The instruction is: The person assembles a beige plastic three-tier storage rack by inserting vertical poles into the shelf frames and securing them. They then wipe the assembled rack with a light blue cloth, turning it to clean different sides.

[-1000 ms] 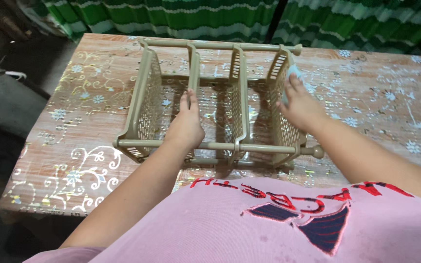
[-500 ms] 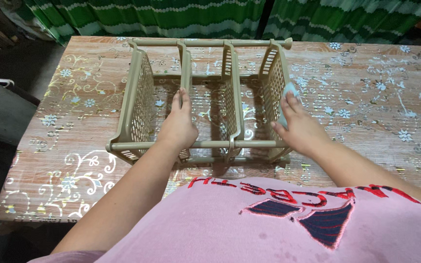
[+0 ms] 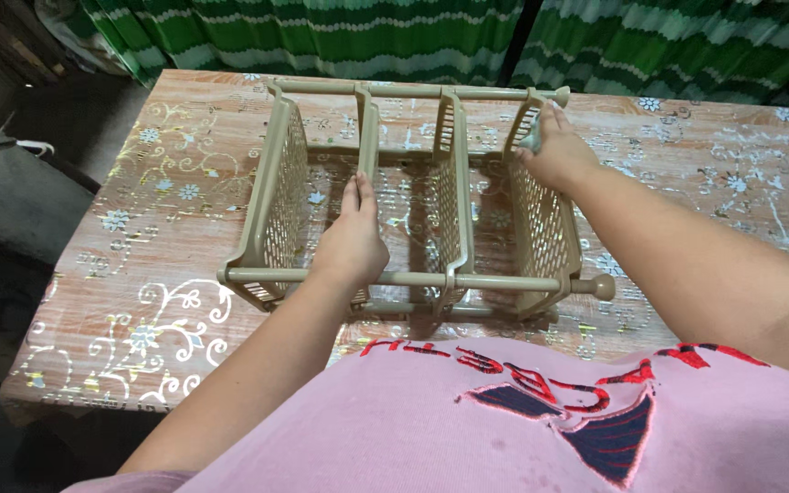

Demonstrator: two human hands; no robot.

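A beige plastic shelf rack (image 3: 431, 196), laid on its side, is seen at the centre of the frame on a table (image 3: 120, 274) covered with a floral-patterned cloth, with green striped fabric (image 3: 394, 32) hanging across the upper edge. The left hand (image 3: 351, 239) is laid flat, fingers extended, on one of the inner lattice shelves, bracing it near the lower rail. The right hand (image 3: 554, 151) is closed around a small pale cloth (image 3: 533, 137), which is pressed against the top of the rightmost shelf panel in the upper right of the rack. Compared with half a second earlier, the right hand has been moved from the near end of that panel up to its far end, beside the upper rail, while the left hand has been kept in much the same place. From this, the wiping stroke is judged to have been carried along the panel's length, with the remaining shelves apparently not yet reached.
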